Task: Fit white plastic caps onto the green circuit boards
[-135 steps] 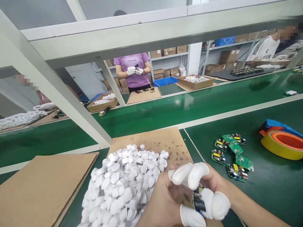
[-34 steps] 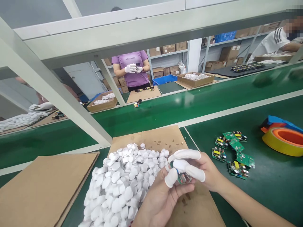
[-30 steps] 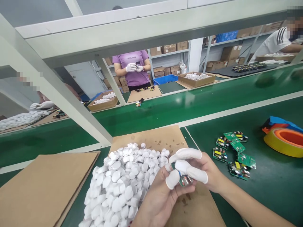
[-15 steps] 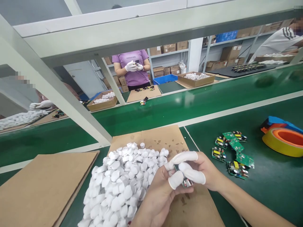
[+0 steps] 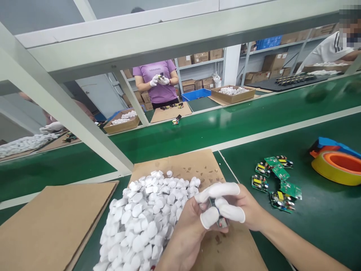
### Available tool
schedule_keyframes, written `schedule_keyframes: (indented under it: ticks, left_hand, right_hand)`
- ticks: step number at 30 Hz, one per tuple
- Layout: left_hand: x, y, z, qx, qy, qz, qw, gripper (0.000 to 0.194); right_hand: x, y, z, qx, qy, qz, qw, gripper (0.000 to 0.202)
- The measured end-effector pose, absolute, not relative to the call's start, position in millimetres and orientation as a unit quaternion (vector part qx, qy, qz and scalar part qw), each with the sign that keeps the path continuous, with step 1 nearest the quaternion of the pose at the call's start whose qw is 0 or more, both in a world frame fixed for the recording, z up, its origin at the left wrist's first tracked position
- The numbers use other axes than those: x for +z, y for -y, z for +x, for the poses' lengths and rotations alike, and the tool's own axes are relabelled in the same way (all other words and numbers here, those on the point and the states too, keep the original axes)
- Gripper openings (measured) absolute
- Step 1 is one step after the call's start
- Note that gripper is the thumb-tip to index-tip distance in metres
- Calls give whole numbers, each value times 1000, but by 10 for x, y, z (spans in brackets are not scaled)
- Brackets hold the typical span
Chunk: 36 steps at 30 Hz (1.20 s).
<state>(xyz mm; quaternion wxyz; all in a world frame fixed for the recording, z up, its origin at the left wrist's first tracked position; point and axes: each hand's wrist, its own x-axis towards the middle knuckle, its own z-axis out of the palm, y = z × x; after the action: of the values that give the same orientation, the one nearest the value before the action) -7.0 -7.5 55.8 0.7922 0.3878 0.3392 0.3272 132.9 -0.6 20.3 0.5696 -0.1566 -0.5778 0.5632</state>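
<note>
Between my two hands is a small circuit board (image 5: 222, 222), mostly covered by fingers; a metal connector shows at its lower end. My left hand (image 5: 194, 222) grips it from the left, with a white finger cot on the thumb. From the right, my right hand (image 5: 239, 203) pinches the same board, its thumb and forefinger in white finger cots. Both hands are over a cardboard sheet (image 5: 239, 246). Just left of them lies a heap of white plastic caps (image 5: 141, 222). Several green circuit boards (image 5: 282, 199) lie on the bench to the right.
Rolls of tape (image 5: 338, 167) stand at the far right. Flat cardboard (image 5: 53, 222) lies at left. A slanted frame post (image 5: 70, 105) and crossbeam (image 5: 169, 37) cross the view. Beyond runs a green conveyor belt (image 5: 225, 126) carrying a board; a co-worker in purple (image 5: 162, 84) works behind it.
My right fingers have shifted slightly around the circuit board, and less of its connector end shows. The board on the conveyor belt has moved a little to the right.
</note>
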Motion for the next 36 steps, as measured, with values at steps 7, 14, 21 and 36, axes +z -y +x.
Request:
schedule_keyframes:
  ticks: [7, 14, 21, 36]
  left_hand:
    - [534, 73, -114, 311, -315, 437, 783, 44]
    - [524, 68, -103, 377, -308, 330, 809, 22]
    - [476, 80, -119, 390, -233, 308, 836, 21]
    - [512, 74, -117, 371, -281, 311, 829, 21]
  right_hand:
    - [199, 17, 1329, 493, 637, -131, 578, 23]
    - [191, 18, 1389, 559, 609, -186, 531, 49]
    - [179, 1, 1396, 532, 619, -225, 532, 40]
    - [202, 0, 1420, 495, 638, -231, 543, 34]
